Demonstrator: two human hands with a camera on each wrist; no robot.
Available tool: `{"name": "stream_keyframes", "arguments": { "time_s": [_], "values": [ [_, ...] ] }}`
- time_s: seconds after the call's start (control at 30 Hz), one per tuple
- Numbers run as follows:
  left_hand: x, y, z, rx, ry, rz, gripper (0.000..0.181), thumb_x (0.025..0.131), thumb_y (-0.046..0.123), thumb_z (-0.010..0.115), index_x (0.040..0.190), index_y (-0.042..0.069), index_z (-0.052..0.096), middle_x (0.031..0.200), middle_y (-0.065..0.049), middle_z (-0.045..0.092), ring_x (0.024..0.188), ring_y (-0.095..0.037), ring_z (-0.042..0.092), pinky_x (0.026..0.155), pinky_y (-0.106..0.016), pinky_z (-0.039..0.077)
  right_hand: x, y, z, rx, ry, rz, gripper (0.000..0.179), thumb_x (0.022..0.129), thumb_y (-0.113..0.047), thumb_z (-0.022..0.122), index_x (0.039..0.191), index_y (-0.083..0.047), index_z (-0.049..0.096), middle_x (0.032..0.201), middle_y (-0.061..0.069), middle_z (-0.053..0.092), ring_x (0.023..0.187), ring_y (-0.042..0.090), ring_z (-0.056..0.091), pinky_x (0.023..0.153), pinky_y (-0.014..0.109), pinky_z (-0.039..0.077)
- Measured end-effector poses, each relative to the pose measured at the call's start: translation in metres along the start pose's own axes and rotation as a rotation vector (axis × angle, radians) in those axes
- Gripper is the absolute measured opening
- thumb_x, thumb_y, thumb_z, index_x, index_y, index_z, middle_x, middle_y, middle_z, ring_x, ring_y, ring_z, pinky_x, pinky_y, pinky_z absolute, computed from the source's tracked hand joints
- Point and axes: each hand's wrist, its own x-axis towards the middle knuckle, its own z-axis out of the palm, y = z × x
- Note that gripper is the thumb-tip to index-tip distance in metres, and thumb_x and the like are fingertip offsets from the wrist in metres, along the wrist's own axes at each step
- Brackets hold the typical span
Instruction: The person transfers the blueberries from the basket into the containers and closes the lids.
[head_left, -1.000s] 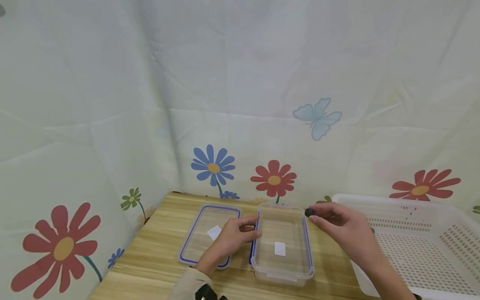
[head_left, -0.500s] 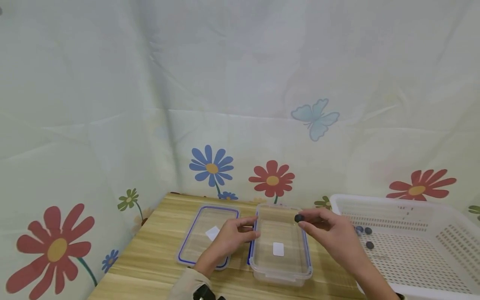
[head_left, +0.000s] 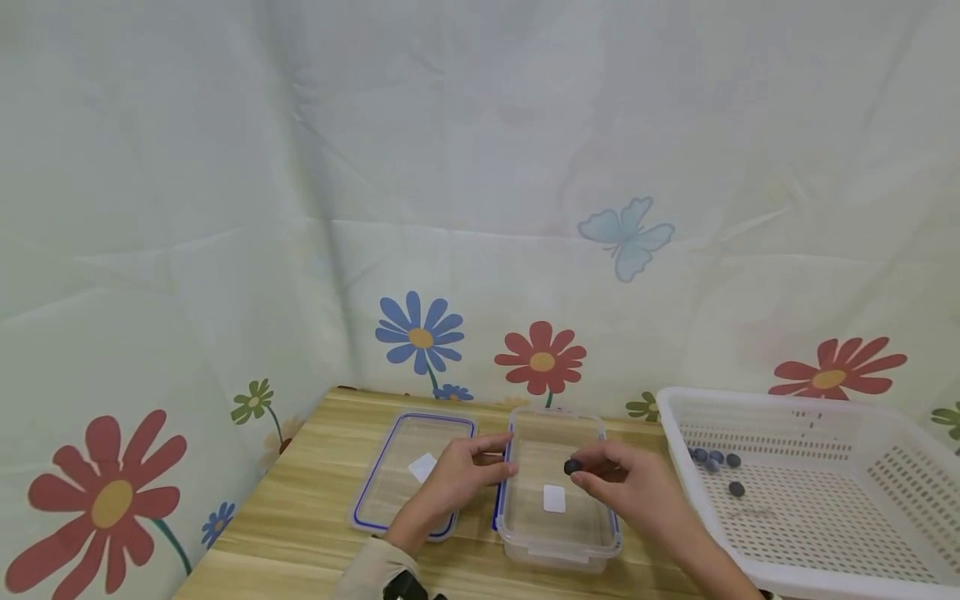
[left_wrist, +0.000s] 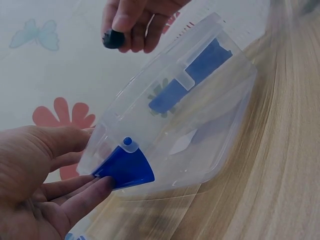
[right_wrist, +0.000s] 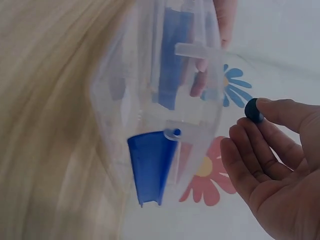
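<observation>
Pinched between thumb and fingertips of my right hand (head_left: pixel 637 483) is a dark, round blueberry (head_left: pixel 572 467). In the head view it hangs over a clear plastic food container (head_left: pixel 558 546); in the right wrist view the blueberry (right_wrist: pixel 253 110) shows beside the container's rim. My left hand (head_left: pixel 459 475) holds the container's left side, its fingertips at the rim and on a blue latch (left_wrist: pixel 131 167). The container stands lidless, with a white label (head_left: pixel 554 498) visible through it. Its blue-edged lid (head_left: pixel 382 467) lies flat to the left, partly covered by my left hand.
A white perforated basket (head_left: pixel 847 575) stands on the right, with several blueberries (head_left: pixel 737 489) toward its left side. The wooden table (head_left: pixel 300 492) meets a flower-printed cloth (head_left: pixel 480 167) behind and to the left.
My right hand has moved left with the blueberry, from the container's right rim to over its middle. Blueberries in the basket have come into view. My left hand stays on the container.
</observation>
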Motion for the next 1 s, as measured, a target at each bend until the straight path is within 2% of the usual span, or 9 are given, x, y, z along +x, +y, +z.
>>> {"name": "stream_keyframes", "arguments": {
  "time_s": [0.23,0.57,1.0],
  "values": [
    [-0.002,0.002,0.000,0.003,0.007,-0.001,0.053,0.098,0.018,0.080,0.146,0.004,0.064,0.137,-0.020,0.068,0.119,-0.029,0.068,0.098,-0.046,0.058,-0.002,0.007,0.009,-0.006,-0.075,0.006,0.017,0.094,-0.016,0.084,0.106,-0.006,0.079,0.098,-0.002,0.078,0.087,0.012,0.074,0.076,0.026,0.060],
    [-0.003,0.004,0.000,-0.002,0.006,-0.005,0.052,0.098,0.019,0.080,0.146,0.005,0.064,0.139,-0.019,0.067,0.120,-0.029,0.067,0.098,-0.046,0.058,-0.001,0.013,0.010,-0.024,-0.118,0.004,0.014,0.094,-0.017,0.084,0.104,-0.009,0.079,0.098,-0.004,0.078,0.087,0.011,0.074,0.077,0.025,0.060],
    [-0.002,0.002,0.000,-0.008,0.004,0.004,0.053,0.098,0.019,0.080,0.147,0.004,0.064,0.137,-0.021,0.067,0.118,-0.030,0.069,0.097,-0.045,0.058,0.001,0.015,0.011,-0.052,-0.125,-0.002,0.011,0.094,-0.013,0.083,0.103,-0.007,0.079,0.101,0.007,0.078,0.087,0.010,0.073,0.075,0.026,0.060]
  ]
}}
